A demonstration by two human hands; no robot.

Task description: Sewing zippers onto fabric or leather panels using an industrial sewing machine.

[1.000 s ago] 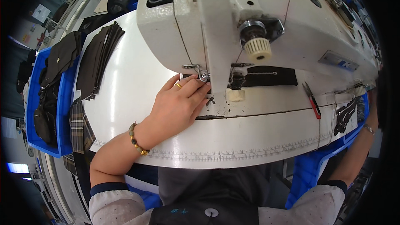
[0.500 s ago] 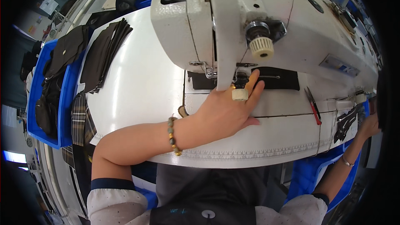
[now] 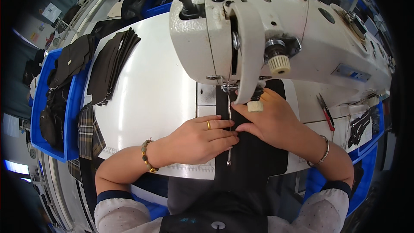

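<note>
A dark fabric piece (image 3: 263,159) with a metal zipper (image 3: 229,155) running front to back lies under the presser foot (image 3: 228,87) of the white sewing machine (image 3: 310,47). My left hand (image 3: 200,140) lies on the piece's left side, fingers stretched across to the zipper. My right hand (image 3: 271,123) rests on it to the right, fingers extended toward the needle area, thumb apart beside the zipper; some fingertips are hidden behind the machine's knob and guard.
The white table (image 3: 142,77) carries a stack of dark cut pieces (image 3: 110,64) at left, beside a blue bin (image 3: 36,116) of dark items and plaid fabric (image 3: 88,133). Red-handled snips (image 3: 328,118) and dark small pieces (image 3: 358,129) lie right. More blue bins stand behind and below.
My left hand has drawn back from beneath the machine head. My right hand has come from the far right onto the fabric. A larger dark piece with a front-to-back zipper now lies under the needle.
</note>
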